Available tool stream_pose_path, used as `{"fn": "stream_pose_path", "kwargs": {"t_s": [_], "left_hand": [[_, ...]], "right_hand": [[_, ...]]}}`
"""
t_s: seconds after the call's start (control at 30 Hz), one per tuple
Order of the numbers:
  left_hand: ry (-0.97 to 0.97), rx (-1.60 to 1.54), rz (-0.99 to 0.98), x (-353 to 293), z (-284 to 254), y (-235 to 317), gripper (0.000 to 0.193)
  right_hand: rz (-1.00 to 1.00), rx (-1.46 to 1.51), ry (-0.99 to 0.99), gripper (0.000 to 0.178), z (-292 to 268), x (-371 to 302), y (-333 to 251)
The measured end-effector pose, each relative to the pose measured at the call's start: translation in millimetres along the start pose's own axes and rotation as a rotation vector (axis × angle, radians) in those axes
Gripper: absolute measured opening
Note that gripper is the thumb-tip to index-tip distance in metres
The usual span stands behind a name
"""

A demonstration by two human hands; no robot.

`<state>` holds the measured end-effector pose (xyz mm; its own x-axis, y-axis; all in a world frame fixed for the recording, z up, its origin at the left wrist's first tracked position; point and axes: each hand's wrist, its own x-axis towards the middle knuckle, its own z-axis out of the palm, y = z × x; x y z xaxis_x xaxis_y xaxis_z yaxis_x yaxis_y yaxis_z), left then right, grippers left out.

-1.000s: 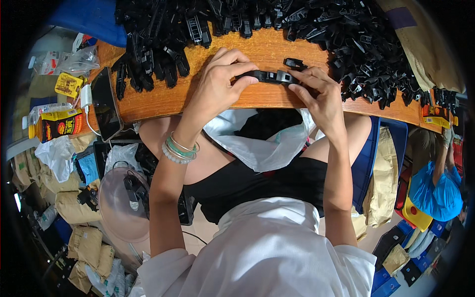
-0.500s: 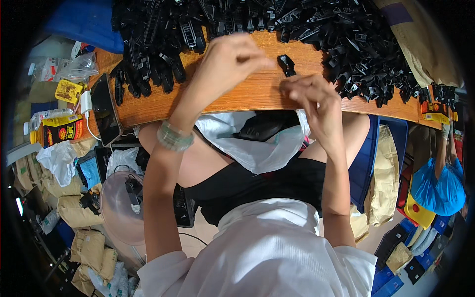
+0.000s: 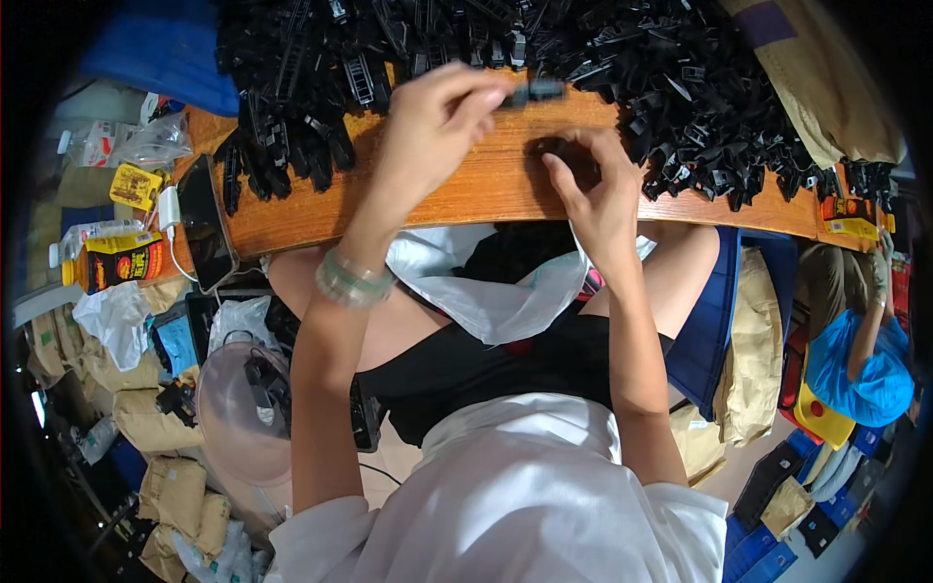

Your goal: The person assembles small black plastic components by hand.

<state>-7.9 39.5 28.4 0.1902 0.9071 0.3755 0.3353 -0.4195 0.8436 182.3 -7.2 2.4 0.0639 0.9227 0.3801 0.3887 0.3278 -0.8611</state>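
Observation:
In a pinch between thumb and fingers, my left hand (image 3: 442,126) holds a small black plastic part (image 3: 537,92), smeared by motion, above the wooden table (image 3: 466,185). Around its wrist is a pale beaded bracelet (image 3: 352,277). To the right and nearer, my right hand (image 3: 607,185) has its thumb and fingers curled low over the tabletop. Something small and dark (image 3: 550,147) shows at those fingertips, too blurred to make out. Heaps of black plastic parts lie along the far side, one pile (image 3: 301,87) beyond my left hand and another (image 3: 700,107) beyond my right.
A phone-like dark screen (image 3: 209,219) and a yellow-labelled bottle (image 3: 117,260) are at the left. White plastic sheeting (image 3: 486,301) covers my lap. A brown paper sack (image 3: 826,78) borders the right pile. A person in blue (image 3: 860,364) sits at far right.
The black part that lay on the table between my hands is gone from its spot. A black part now shows in my left hand. My right hand has shifted slightly left and away from me.

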Motion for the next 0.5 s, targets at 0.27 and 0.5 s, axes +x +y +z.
{"fn": "stream_pose_path", "kwargs": {"t_s": [0.27, 0.5], "left_hand": [[-0.215, 0.036, -0.233, -48, -21, 1, 0.02], [-0.12, 0.171, 0.086, -51, -16, -12, 0.019]], "right_hand": [[0.064, -0.173, -0.158, 0.024, -13, -8, -10], [0.057, -0.047, -0.283, 0.025, -16, -5, -8]]}}
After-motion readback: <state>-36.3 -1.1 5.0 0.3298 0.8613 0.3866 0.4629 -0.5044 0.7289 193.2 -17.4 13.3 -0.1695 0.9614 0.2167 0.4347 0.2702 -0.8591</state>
